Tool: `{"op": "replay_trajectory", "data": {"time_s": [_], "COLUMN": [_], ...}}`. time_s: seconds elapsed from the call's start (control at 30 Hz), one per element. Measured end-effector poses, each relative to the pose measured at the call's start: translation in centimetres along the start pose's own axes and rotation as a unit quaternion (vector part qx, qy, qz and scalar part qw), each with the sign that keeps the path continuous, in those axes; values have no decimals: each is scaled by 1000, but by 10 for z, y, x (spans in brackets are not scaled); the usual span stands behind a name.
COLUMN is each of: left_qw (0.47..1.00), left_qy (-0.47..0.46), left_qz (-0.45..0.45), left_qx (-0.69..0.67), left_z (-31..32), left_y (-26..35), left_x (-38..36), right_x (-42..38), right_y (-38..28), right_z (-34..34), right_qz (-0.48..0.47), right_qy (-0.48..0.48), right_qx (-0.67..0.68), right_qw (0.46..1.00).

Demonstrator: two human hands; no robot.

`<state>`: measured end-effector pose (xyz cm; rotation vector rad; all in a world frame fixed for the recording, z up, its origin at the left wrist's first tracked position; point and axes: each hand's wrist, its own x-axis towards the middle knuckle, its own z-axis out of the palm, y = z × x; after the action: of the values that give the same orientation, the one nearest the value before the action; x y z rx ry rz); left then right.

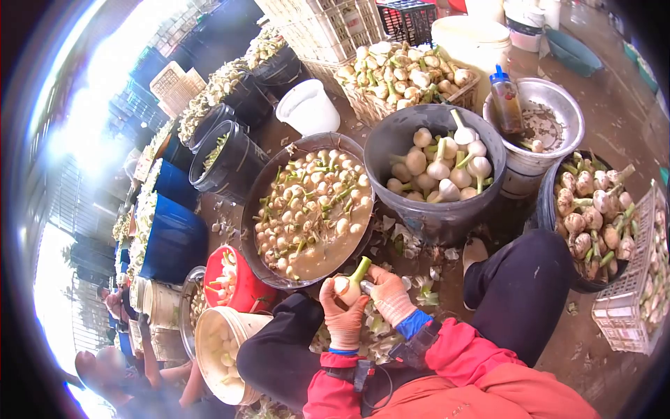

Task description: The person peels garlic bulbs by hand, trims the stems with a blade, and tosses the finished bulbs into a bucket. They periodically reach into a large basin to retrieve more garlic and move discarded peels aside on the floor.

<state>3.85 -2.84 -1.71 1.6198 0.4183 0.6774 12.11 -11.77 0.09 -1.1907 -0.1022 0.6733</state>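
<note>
My left hand (343, 314), in an orange glove, is wrapped round a white garlic bulb (347, 288) whose green stem points up to the right. My right hand (390, 293), gloved too, is closed just right of the bulb on a small tool (367, 287) that touches the base of the stem; most of the tool is hidden by the fingers. Above my hands stands a dark bucket (401, 202) of peeled white bulbs (438, 169). To its left is a wide basin (252, 241) of bulbs in murky water.
A red bucket (241, 297) and a cream bucket (209, 335) stand left of my legs. At the right are a black tub (551, 202) and a crate (624, 314) of unpeeled garlic. Peelings litter the floor. Another person (122, 377) is at the lower left.
</note>
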Motion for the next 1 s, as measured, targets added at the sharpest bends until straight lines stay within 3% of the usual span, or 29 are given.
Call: {"op": "replay_trajectory", "data": {"time_s": [0.1,0.17,0.23,0.3,0.37,0.4,0.47,0.53,0.6,0.67,0.7,0.73,0.8,0.9,0.93,1.0], "left_qw": [998,999,999,985,910,856,862,867,867,887,978,991,984,983,967,893], "left_qy": [1,-6,-11,-11,3,7,6,0,-87,-103,-74,-38,-44,46,102,75], "left_qz": [-6,-18,-31,-131,-281,-342,-338,-337,-345,-335,-174,0,32,-111,-163,-281], "left_qx": [63,34,4,-111,-305,-387,-378,-368,-348,-301,-93,125,168,-142,-169,-343], "left_z": [1,2,1,-7,-14,-17,-17,-18,-22,-23,-14,-10,-11,-11,-12,-32], "left_y": [-2,2,3,3,7,8,11,12,8,3,6,8,7,10,10,-17], "left_x": [-4,-4,-3,1,4,5,7,9,9,6,3,1,3,10,12,16], "right_x": [5,9,8,7,9,12,19,14,12,12,13,13,16,12,4,-1], "right_y": [9,21,16,11,15,16,16,5,8,7,7,8,18,13,4,2], "right_z": [-1,-5,-7,-10,-15,-18,-23,-19,-15,-13,-13,-12,-12,-11,-7,1], "right_qz": [15,18,-18,-54,-158,-156,-111,-64,-8,-17,18,53,53,39,38,60], "right_qy": [8,4,32,9,-30,-34,-142,-144,-169,-128,-91,-55,-52,-38,-61,-77], "right_qx": [-3,8,-111,-102,-102,-103,-4,38,139,100,112,124,147,112,90,46], "right_qw": [1000,1000,993,993,982,982,984,987,976,987,989,989,986,992,993,994]}}
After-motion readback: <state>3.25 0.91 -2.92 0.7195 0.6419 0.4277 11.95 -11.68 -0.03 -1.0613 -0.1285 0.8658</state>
